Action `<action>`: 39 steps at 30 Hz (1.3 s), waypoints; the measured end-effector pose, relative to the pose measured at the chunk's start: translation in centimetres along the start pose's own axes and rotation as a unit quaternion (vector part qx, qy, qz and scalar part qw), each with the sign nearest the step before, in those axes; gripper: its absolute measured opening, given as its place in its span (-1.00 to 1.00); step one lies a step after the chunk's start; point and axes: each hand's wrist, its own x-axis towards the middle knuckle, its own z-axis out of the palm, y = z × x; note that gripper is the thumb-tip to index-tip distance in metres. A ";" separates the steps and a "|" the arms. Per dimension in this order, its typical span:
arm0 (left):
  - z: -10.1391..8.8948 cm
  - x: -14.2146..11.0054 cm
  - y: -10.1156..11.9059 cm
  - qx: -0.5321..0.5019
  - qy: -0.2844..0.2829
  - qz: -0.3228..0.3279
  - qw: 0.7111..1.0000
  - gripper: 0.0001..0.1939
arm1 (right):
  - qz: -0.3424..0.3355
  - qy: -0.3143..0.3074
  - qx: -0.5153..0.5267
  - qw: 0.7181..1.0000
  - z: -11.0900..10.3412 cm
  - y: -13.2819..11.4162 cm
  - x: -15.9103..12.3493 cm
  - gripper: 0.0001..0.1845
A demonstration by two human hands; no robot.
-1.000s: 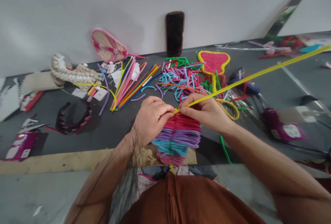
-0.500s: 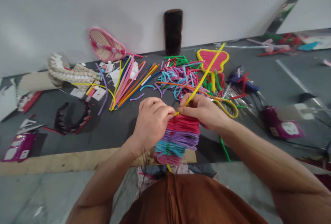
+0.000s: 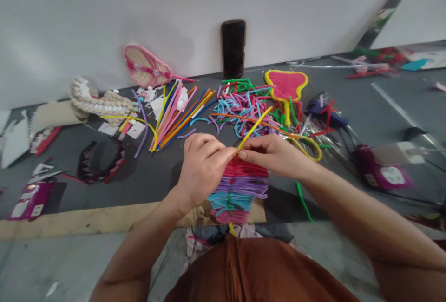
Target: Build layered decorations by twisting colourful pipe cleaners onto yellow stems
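Observation:
Rows of short pipe cleaners in red-pink, purple, blue and pink form a layered piece point(image 3: 240, 188) at the front edge of the table, bound down its middle. At its top edge, my left hand point(image 3: 204, 162) is closed in a pinch, its palm covering the piece's left side. My right hand point(image 3: 273, 155) pinches the same spot from the right, thumb and fingertips together. Between them a yellow pipe cleaner point(image 3: 255, 128) rises and leans away to the right. The fingers hide its lower end. A yellow stem point(image 3: 232, 230) pokes out below the piece.
Loose cut pipe cleaners point(image 3: 240, 107) lie in a heap beyond my hands, with long straight ones point(image 3: 177, 116) to the left. A yellow-edged pink shape point(image 3: 287, 86) is behind. A phone point(image 3: 233, 49) leans on the wall; a glue gun point(image 3: 327, 109) lies right.
The yellow pipe cleaner's free end has dropped lower and nearer, so less of it shows. My right fingers have closed in toward my left fingertips. The view has shifted slightly.

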 end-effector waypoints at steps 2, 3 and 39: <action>-0.3 0.0 0.0 0.001 -0.014 0.007 1.000 -0.84 | -0.013 0.008 -0.008 1.000 0.2 -0.2 -0.1 -0.70; -0.4 0.0 0.0 0.000 -0.021 0.008 1.000 -0.84 | -0.017 0.014 -0.003 1.000 0.3 -0.2 -0.1 -0.74; -2.6 3.0 -0.4 -0.247 -0.287 -0.143 0.914 -0.88 | 0.004 -0.046 -0.018 0.999 -1.3 -0.3 0.3 -0.85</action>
